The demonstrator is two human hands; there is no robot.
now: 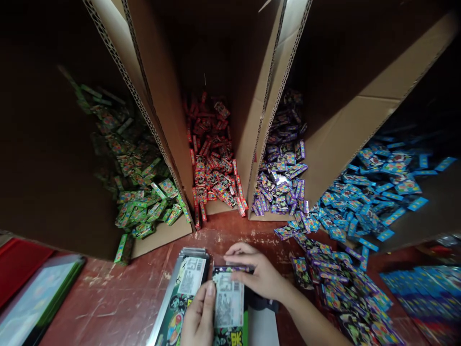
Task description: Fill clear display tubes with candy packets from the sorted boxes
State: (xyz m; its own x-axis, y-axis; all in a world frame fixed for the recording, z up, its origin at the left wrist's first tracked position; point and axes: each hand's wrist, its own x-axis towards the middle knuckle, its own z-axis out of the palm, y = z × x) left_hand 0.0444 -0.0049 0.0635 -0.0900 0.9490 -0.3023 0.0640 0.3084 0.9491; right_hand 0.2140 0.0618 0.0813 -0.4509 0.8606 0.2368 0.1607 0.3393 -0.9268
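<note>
My left hand (201, 312) grips the side of a printed candy bag (230, 331), black and green, with a white label (228, 300) facing up. The thumb lies along the label's left edge. At the bag's top end is my right hand (257, 271), its thumb over the label's top and its fingers curled past the upper edge. A purple-edged strip shows at that edge under the right fingers; whether it is a small packet or part of the bag I cannot tell. Left of my hands lies a stack of similar bags (176, 307) with a matching label.
Open cardboard boxes stand behind, holding small green packets (144, 206), red packets (216, 178), purple packets (279, 182) and blue packets (378, 182). Purple and blue packets spill over the red table (104, 293) at right. Flat green-edged bags (43, 298) lie at far left.
</note>
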